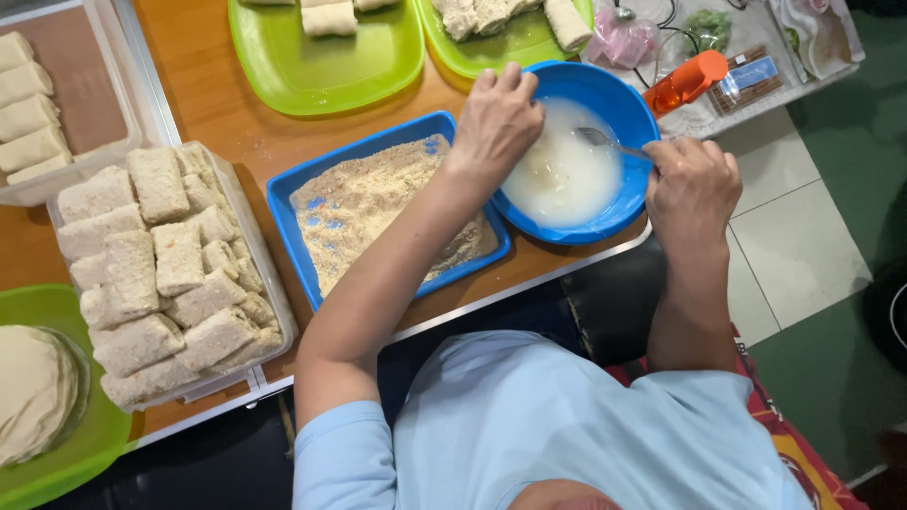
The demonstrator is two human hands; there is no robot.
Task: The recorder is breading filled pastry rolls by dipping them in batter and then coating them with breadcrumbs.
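We look down on a wooden table (236, 113) where a round blue bowl (619, 104) of thin white batter sits at about two o'clock from the middle of the view, near the table's front edge. Our left hand (496, 123) rests on the bowl's rim at its nine o'clock side, fingers (510, 80) curled together over the edge and gripping it. Our right hand (692, 189) sits at the bowl's four o'clock side, fingers closed around the handle of a metal spoon (597, 138) whose scoop dips into the batter.

Touching the bowl at its nine o'clock lies a blue rectangular tray (288, 189) spread with breadcrumbs. Farther toward nine o'clock stands a clear plastic container (274, 293) packed with crumb-coated rolls (156, 274). At ten o'clock another clear container (113, 57) holds pale uncoated rolls. Two green trays (321, 76) with more rolls lie at twelve o'clock, beyond the blue tray and bowl. At eight o'clock a green plate (90, 444) carries a stack of thin round wrappers (33, 387). An orange-capped bottle (688, 83) lies at one o'clock, just beyond the bowl.
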